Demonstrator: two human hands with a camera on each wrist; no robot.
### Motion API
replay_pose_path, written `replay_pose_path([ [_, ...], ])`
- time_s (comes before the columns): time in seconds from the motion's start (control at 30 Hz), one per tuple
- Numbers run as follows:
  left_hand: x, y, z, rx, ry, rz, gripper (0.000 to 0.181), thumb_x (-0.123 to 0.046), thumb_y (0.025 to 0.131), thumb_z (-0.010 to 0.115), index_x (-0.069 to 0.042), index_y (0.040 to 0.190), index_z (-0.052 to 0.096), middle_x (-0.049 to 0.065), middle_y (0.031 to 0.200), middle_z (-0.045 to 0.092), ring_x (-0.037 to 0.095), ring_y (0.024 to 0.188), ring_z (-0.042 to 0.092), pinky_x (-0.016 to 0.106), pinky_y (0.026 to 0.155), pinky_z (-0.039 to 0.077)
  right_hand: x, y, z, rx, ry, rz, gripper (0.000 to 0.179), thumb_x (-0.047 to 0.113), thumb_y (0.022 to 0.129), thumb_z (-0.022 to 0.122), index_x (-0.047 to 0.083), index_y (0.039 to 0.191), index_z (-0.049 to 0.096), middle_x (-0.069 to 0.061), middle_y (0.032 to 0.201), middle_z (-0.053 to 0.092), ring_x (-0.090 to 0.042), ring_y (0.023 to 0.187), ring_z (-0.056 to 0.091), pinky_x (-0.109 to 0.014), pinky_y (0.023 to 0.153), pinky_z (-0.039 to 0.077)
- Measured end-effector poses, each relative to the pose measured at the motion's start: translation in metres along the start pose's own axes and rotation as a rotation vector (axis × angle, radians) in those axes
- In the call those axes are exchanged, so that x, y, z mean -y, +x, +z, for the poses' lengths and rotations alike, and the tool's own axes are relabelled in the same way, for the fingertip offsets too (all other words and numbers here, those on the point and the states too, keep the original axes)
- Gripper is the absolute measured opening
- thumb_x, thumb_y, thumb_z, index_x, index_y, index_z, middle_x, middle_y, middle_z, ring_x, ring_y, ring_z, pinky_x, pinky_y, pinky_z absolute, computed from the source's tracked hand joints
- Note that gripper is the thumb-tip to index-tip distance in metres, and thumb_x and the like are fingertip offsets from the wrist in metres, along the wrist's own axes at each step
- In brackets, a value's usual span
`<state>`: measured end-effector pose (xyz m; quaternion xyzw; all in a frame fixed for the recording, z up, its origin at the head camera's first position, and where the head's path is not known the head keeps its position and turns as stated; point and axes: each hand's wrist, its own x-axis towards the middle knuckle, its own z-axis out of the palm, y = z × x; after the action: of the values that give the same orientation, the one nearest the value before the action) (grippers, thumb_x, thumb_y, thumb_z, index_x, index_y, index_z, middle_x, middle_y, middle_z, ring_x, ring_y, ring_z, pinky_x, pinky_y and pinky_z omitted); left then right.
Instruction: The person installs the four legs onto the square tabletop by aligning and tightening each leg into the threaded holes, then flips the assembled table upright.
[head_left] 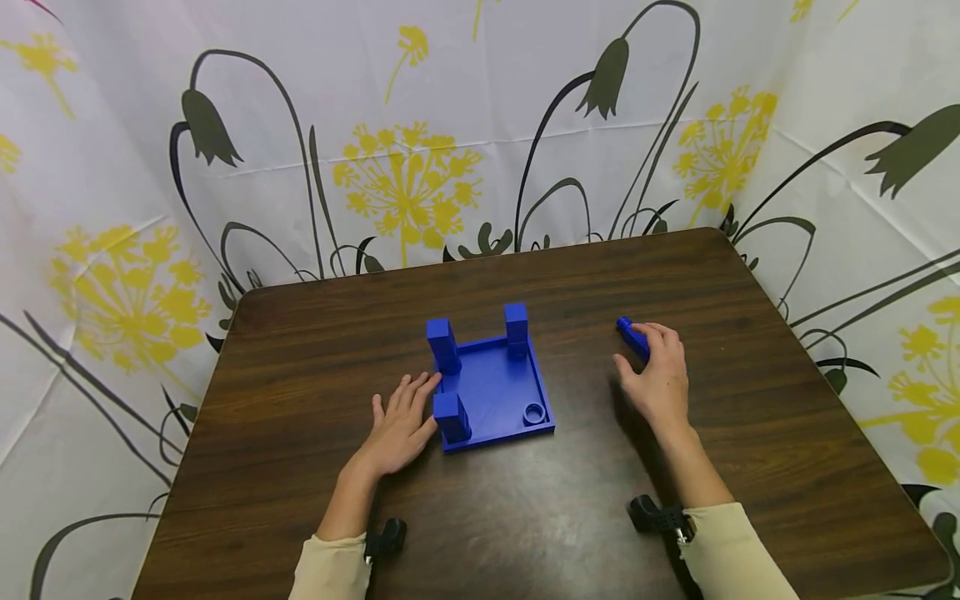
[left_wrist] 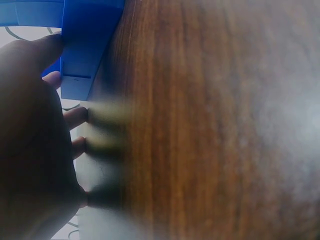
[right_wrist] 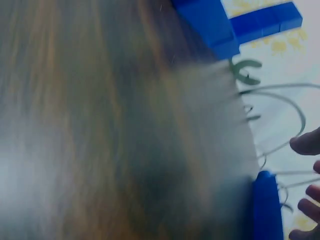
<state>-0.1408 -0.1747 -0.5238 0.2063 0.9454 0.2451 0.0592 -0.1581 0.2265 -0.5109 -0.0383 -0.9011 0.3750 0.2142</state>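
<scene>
Three square blue posts [head_left: 444, 343] stand upright at corners of a shallow blue tray [head_left: 491, 392], which lies on the brown tabletop [head_left: 540, 508]; the fourth corner, near and to the right, carries a small round ring [head_left: 534, 414]. A loose blue bar [head_left: 636, 340] with a narrower tip [head_left: 624, 322] lies well apart from the tray, farther to the right, partly hidden by the right hand [head_left: 658, 383]. That hand is poised over the bar, its thumb held away from the fingers, and the right wrist view shows a gap between bar and fingers, so nothing is gripped. The left hand [head_left: 400, 429] lies with its fingers extended along the tray's left side, seeming to touch the edge without curling round it.

The bar looks like rigid plastic, so it is probably light, stiff and unlikely to dent, though its smooth faces might slip a little under dry fingertips. A pinch across two opposite long faces, about mid-length, should balance it best and leave the narrow tip free. The tray likely weighs little too and could slide if nudged; its outer edge or the base of a post seems the surest place to steady it.
</scene>
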Motion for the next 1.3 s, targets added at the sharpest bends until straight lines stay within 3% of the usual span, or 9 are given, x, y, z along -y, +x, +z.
replay_pose_path([
  [0.1,0.002,0.001,0.001,0.004,-0.012,-0.001,0.064,-0.03,0.098,0.047,-0.02,0.156,0.022,0.018,0.157,0.025,0.044,0.145,0.011,0.077,0.1,-0.002,-0.011,0.001,-0.003,0.051,-0.076,0.1,0.059,0.015,0.082,0.078,0.003,0.133,0.054,-0.023,0.135,0.044,-0.044,0.122,0.04,-0.06,0.098,0.034],
  [0.23,0.004,0.001,0.002,0.023,-0.01,-0.012,0.064,-0.032,0.099,0.045,-0.024,0.157,0.019,0.017,0.158,0.023,0.042,0.146,0.008,0.076,0.101,-0.004,-0.019,0.002,-0.006,0.132,-0.168,0.167,0.066,0.021,0.083,0.076,0.002,0.14,0.047,-0.027,0.134,0.043,-0.048,0.121,0.039,-0.063,0.102,0.026],
  [0.53,-0.002,0.001,-0.002,0.032,0.016,-0.029,0.065,-0.028,0.099,0.049,-0.023,0.157,0.02,0.016,0.159,0.023,0.041,0.146,0.01,0.076,0.101,-0.002,-0.029,0.007,-0.009,0.212,-0.271,0.261,0.07,0.026,0.087,0.072,0.0,0.144,0.042,-0.031,0.133,0.044,-0.049,0.117,0.04,-0.064,0.094,0.031],
  [0.9,-0.001,0.001,-0.001,0.03,0.025,-0.026,0.065,-0.029,0.099,0.048,-0.022,0.157,0.02,0.016,0.159,0.023,0.041,0.147,0.01,0.076,0.102,-0.002,-0.036,0.011,-0.012,0.209,-0.287,0.304,0.053,0.027,0.089,0.067,-0.004,0.13,0.055,-0.029,0.124,0.048,-0.046,0.111,0.041,-0.059,0.092,0.033],
  [1.13,-0.002,0.0,-0.001,-0.003,0.0,-0.007,0.064,-0.027,0.098,0.049,-0.018,0.156,0.025,0.018,0.157,0.026,0.044,0.145,0.013,0.077,0.1,0.0,-0.039,0.014,-0.014,0.204,-0.294,0.297,0.048,0.026,0.088,0.067,-0.002,0.127,0.059,-0.028,0.12,0.051,-0.045,0.108,0.044,-0.058,0.089,0.034],
  [1.3,-0.002,0.0,-0.001,0.012,0.008,-0.021,0.064,-0.027,0.098,0.049,-0.019,0.156,0.023,0.017,0.158,0.025,0.042,0.146,0.011,0.077,0.101,-0.001,-0.04,0.015,-0.014,0.2,-0.297,0.303,0.048,0.026,0.088,0.067,-0.002,0.126,0.059,-0.028,0.119,0.053,-0.045,0.108,0.045,-0.057,0.088,0.035],
])
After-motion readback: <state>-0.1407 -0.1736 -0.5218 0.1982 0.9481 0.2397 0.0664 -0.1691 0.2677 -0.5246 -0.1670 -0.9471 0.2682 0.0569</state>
